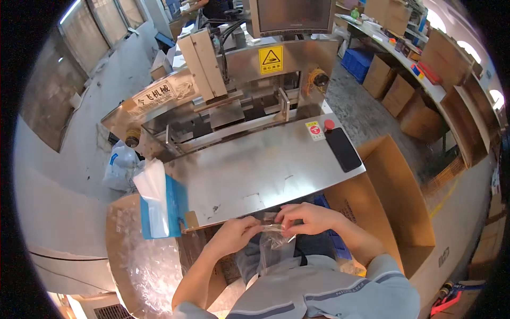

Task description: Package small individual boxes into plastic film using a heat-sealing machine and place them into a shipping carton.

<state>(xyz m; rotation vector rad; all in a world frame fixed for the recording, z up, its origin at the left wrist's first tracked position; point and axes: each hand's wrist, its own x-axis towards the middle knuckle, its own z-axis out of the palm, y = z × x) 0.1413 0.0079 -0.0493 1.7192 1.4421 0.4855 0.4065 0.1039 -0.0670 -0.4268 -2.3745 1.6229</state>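
Note:
A clear plastic bag (277, 245) hangs over my lap, just in front of the metal table's near edge. My left hand (234, 236) pinches its upper left edge between thumb and fingers. The upper right edge is between the fingers of my right hand (307, 218), which are bent and close together. The bag is creased and shiny; whether anything lies inside I cannot tell. Beyond both hands stretches the bare steel top (239, 173) of a machine. At its left front corner a blue holder (177, 199) carries a stack of flat translucent bags (154, 194).
A cardboard box (118, 234) filled with clear plastic stands at my left, and a large open cardboard box (419, 212) at my right. On the steel top lie a black phone (342, 150) and a red button (329, 124). The machine's frame (241, 66) and monitor (291, 15) rise behind.

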